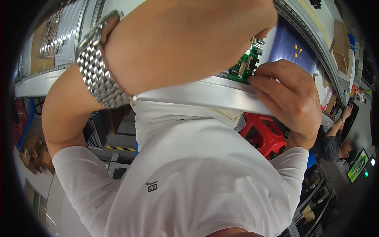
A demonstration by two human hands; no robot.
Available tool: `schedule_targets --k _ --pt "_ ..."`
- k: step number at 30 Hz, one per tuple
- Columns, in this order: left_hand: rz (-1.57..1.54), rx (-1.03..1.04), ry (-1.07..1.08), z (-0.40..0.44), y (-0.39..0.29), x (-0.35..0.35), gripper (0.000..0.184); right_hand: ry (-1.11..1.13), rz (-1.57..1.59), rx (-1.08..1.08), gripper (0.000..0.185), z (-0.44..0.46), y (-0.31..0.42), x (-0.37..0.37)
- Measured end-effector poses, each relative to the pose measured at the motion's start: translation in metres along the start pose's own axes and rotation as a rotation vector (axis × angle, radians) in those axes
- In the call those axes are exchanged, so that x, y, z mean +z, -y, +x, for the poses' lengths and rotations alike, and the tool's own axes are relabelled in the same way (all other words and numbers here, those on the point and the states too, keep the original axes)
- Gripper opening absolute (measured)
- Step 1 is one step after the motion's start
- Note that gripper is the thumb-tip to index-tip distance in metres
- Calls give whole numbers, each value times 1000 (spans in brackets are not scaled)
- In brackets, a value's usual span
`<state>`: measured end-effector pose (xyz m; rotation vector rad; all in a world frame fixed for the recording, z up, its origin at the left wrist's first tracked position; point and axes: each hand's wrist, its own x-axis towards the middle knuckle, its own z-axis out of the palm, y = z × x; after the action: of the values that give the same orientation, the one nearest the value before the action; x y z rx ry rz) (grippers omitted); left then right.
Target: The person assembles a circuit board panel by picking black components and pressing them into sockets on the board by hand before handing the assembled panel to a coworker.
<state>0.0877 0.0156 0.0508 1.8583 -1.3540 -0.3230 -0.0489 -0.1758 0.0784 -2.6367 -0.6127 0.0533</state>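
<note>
A green circuit board (245, 66) packed with small connectors and components lies at the metal-framed edge of the bench, partly covered by my forearm. My right hand (292, 93) has its thumb and fingers pinched at the board's near right corner. From the left, my arm with a silver watch (94, 67) reaches across the bench. My left hand (250, 17) is curled over the board's far end; its fingertips are mostly hidden, so what they grip does not show. Several small yellow pieces (298, 50) lie on a bluish sheet (286, 45) beyond my right hand.
An aluminium rail (205, 94) runs along the bench's near edge. Clear plastic trays (65, 29) stand at the left. Below the bench is a red stool (263, 134). Another person (333, 144) works at the far right. Cardboard boxes (35, 152) sit on the left.
</note>
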Motion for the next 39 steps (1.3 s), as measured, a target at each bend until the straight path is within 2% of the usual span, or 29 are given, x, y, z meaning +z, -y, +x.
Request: schedule_targets --k 8,11,14,21,27,31,35,36,39 --pt "148 -33 146 -8 -16 -8 14 -142 49 3 12 10 -22 -9" --pt "174 -27 198 -5 -19 -6 17 -372 169 10 8 12 -53 3" --pt "179 -40 200 -6 -22 -1 16 -431 65 46 7 11 -82 9" --pt "190 -17 251 -4 -22 3 15 -468 -30 97 4 4 -87 10" --pt "163 -6 212 -4 -20 6 14 -477 -56 114 3 2 -89 11" --pt "176 -11 221 -1 -20 3 12 -476 -63 5 2 7 -87 8" --pt "57 -257 67 10 -4 -12 13 -567 33 67 1 12 -85 18" --pt "68 -255 49 13 1 -14 13 -579 44 64 0 14 -85 19" --pt "-341 -582 62 22 23 -10 18 -548 15 20 1 12 -93 18"
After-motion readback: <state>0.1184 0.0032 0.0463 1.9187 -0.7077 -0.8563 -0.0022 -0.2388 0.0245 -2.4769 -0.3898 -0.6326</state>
